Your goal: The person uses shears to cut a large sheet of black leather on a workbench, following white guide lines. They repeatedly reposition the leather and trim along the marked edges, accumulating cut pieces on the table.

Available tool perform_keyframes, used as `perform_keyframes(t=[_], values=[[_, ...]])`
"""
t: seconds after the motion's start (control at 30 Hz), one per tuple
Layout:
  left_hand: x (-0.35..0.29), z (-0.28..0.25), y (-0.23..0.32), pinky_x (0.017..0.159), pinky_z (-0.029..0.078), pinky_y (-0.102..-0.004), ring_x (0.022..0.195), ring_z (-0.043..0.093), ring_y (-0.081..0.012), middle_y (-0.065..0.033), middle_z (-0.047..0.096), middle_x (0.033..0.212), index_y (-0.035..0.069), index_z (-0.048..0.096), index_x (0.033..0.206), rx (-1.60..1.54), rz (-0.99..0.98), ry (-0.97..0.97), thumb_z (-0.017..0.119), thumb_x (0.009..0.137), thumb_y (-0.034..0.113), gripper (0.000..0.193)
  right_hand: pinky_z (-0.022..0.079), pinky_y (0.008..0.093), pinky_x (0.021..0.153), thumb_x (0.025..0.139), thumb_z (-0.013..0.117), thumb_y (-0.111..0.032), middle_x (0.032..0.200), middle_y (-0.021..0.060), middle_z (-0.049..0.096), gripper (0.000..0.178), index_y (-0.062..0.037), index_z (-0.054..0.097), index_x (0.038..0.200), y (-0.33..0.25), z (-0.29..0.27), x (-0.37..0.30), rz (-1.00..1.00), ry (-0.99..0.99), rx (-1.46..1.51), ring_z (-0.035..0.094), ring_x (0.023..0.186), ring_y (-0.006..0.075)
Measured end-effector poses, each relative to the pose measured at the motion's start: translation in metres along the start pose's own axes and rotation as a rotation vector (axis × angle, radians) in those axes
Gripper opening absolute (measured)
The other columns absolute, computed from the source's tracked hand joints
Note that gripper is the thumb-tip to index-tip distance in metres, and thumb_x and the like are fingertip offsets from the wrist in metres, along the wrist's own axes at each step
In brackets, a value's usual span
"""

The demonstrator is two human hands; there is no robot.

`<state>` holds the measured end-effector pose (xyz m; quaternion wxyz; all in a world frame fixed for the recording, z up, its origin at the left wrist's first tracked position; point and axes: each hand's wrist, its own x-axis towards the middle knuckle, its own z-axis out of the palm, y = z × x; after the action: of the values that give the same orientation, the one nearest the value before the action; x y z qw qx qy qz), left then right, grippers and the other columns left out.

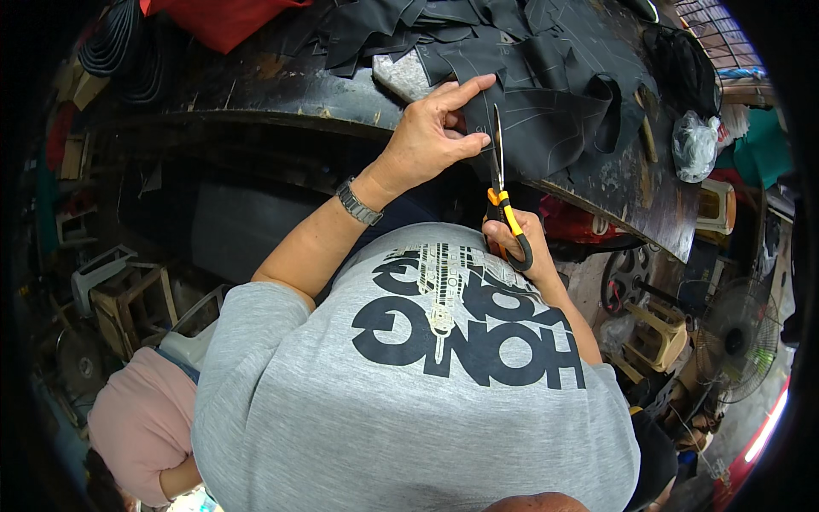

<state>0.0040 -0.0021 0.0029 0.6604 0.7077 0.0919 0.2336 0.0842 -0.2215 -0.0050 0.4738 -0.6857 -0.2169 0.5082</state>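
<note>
My right hand [527, 243] is closed round the yellow-and-black handles of a pair of scissors [502, 192]. Their long blades point away from me, along a black sheet of leather-like material [554, 128] at the table's front edge. Left of the blades, my left hand [433, 128] grips a part of that sheet, its thumb and forefinger lying on the near surface and the other fingers partly hidden. Pale marked lines run over the black material. A pile of similar black pieces [444, 21] lies beyond my hands.
A pale stone-like block [403, 75] sits on the dark worn table [299, 102]. Farther right are a wooden stick [647, 128], a clear plastic bag [695, 147] and a black bag [682, 68]. A person in pink [145, 418] is at lower left; a fan [738, 341] stands right.
</note>
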Motion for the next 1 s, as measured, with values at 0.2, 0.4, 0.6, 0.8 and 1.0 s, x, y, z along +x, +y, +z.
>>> perform_keyframes(t=[0.2,0.4,0.6,0.8,1.0], values=[[-0.001,-0.001,-0.002,0.078,0.058,-0.0180,0.089,0.066,-0.0096,-0.0068,0.057,0.118,0.006,0.051,0.141,-0.004,-0.006,0.003,0.073,0.081,-0.001,0.065,0.034,0.0229,0.049,0.085,0.079,-0.031,0.060,-0.0019,0.053,0.033,-0.0028,0.064,0.075,-0.002,0.001,0.000,0.035,0.018,-0.032,0.046,0.051,0.0049],[0.004,-0.005,-0.005,0.084,0.055,-0.0183,0.091,0.063,-0.0063,-0.0025,0.057,0.117,0.005,0.053,0.139,-0.042,0.006,0.005,0.072,0.084,-0.002,0.059,0.034,0.0231,0.049,0.085,0.079,-0.028,0.060,-0.0020,0.054,0.031,-0.0017,0.065,0.077,-0.008,0.001,-0.002,0.069,0.015,-0.027,0.046,0.051,0.0053],[0.004,-0.003,0.004,0.072,0.052,-0.0144,0.083,0.057,-0.0021,0.0014,0.055,0.110,0.007,0.054,0.140,-0.016,-0.009,-0.011,0.074,0.083,-0.001,0.061,0.039,0.0232,0.048,0.084,0.079,-0.034,0.060,0.0006,0.055,0.037,-0.0023,0.063,0.076,-0.016,-0.002,0.008,0.073,-0.012,0.007,0.052,0.051,0.0076],[0.001,-0.002,0.008,0.066,0.052,-0.0129,0.075,0.054,-0.0008,0.0014,0.055,0.111,0.009,0.049,0.144,0.038,-0.011,0.036,0.076,0.081,0.000,0.070,0.042,0.0239,0.045,0.083,0.078,-0.039,0.057,0.0028,0.056,0.040,-0.0050,0.060,0.073,-0.017,-0.001,0.012,0.069,-0.023,0.073,0.053,0.046,0.0100],[-0.001,-0.003,0.003,0.067,0.054,-0.0133,0.075,0.056,-0.0019,-0.0006,0.054,0.113,0.009,0.048,0.145,-0.001,0.002,0.035,0.077,0.082,0.002,0.069,0.036,0.0232,0.041,0.085,0.078,-0.033,0.052,0.0011,0.053,0.036,-0.0038,0.060,0.073,-0.016,0.003,0.010,0.060,-0.009,0.042,0.049,0.043,0.0082]])
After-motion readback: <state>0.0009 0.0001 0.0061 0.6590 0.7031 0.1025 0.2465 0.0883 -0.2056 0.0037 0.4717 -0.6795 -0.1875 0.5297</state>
